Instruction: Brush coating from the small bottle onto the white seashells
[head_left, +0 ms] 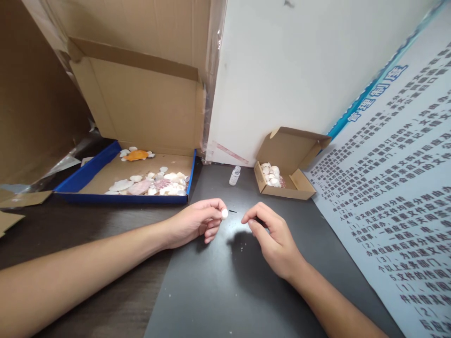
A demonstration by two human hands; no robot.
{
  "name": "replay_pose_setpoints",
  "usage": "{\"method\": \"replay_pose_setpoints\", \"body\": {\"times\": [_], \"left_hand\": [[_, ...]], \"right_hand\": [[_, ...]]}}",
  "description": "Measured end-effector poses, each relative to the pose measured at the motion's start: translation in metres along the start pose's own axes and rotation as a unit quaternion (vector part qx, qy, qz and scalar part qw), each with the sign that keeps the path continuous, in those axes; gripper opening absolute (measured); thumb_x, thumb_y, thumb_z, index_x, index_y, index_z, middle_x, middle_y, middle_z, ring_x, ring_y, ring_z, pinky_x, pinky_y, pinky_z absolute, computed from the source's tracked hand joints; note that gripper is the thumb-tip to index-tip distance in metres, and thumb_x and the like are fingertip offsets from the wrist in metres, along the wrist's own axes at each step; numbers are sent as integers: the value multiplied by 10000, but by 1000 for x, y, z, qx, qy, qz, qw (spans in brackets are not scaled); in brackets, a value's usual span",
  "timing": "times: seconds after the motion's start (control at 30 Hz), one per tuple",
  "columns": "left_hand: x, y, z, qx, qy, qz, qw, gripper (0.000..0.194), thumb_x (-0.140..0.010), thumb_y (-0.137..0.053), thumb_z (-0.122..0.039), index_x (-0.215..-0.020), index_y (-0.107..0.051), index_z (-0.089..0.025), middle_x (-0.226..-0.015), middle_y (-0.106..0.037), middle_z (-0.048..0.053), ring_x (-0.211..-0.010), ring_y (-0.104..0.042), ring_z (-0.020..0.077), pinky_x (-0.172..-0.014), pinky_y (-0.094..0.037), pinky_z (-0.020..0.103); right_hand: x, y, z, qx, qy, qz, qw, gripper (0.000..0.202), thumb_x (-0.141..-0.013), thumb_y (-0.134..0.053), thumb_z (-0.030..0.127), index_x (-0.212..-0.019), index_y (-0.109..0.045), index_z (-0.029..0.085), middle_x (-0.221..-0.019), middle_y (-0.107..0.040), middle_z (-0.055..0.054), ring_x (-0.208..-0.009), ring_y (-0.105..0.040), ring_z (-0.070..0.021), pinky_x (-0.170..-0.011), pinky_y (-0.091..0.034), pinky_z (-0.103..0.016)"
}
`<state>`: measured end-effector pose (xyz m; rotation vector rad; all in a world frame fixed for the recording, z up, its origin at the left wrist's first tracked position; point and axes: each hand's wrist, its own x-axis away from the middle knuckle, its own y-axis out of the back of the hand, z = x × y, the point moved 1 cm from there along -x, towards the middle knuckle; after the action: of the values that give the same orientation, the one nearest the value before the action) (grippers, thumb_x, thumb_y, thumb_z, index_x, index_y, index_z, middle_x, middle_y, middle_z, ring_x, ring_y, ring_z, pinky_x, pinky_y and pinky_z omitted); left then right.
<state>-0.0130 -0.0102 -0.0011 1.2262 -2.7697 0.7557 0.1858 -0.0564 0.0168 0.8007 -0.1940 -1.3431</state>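
A small round white piece (224, 214), perhaps a shell, is pinched between the thumb and index finger of my left hand (202, 219). My right hand (269, 234) hovers over the dark mat to the right, thumb and index finger bent toward each other; whether anything tiny is between them I cannot make out. A thin black stick (232, 211) shows between the two hands. Beyond them a small clear bottle with a white label (235, 175) stands on the mat.
A blue-edged cardboard box (123, 198) at the left holds shells (141, 187) and an orange piece (136, 155). A smaller open box (298, 192) at the right holds white shells (271, 175). Printed sheet (387, 164) at the right; white panel (282, 70) behind.
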Motion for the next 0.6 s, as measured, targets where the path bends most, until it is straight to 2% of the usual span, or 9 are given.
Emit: {"method": "replay_pose_setpoints", "body": {"times": [0.1,0.17,0.33,0.43,0.53,0.6], "left_hand": [[0,0,0,-3,-4,2,1000,64,-867,-534,-198,-818,-493,-190,-527,-366,-80,-451,-339,65,-462,-362,195],[0,0,0,-4,-7,1,1000,72,-864,-542,-198,-812,-492,-191,-528,-366,-81,-450,-341,65,-461,-366,196],[0,-1,0,-1,-6,0,1000,84,-853,-570,-204,-815,-496,-189,-548,-370,-77,-467,-350,67,-465,-369,195],[1,-1,0,2,-8,0,1000,110,-846,-585,-208,-800,-488,-191,-540,-369,-80,-463,-350,66,-464,-365,194],[1,-1,0,5,-14,2,1000,110,-846,-574,-195,-788,-481,-192,-529,-378,-79,-460,-352,66,-463,-365,191],[1,-1,0,4,-14,3,1000,106,-848,-567,-189,-789,-480,-192,-531,-387,-76,-459,-357,66,-463,-369,192]], "right_hand": [[3,0,5,-23,46,30,998,203,-930,-428,143,-838,-600,199,-798,-548,-8,-711,-513,-145,-664,-386,-270],[4,-1,7,-21,45,41,998,203,-928,-428,139,-845,-603,198,-811,-556,-12,-716,-520,-145,-671,-390,-272],[0,-1,3,20,-7,-4,1000,196,-905,-439,121,-803,-588,198,-762,-537,-4,-687,-508,-149,-641,-372,-276],[1,1,4,9,15,-12,1000,197,-904,-435,129,-794,-583,199,-748,-535,-1,-674,-499,-148,-633,-366,-277],[2,0,8,-13,55,19,998,201,-915,-424,139,-812,-586,201,-767,-552,-5,-699,-516,-150,-663,-381,-280],[2,-1,8,-6,47,35,998,200,-913,-425,134,-822,-590,200,-781,-563,-9,-709,-522,-151,-670,-385,-281]]}}
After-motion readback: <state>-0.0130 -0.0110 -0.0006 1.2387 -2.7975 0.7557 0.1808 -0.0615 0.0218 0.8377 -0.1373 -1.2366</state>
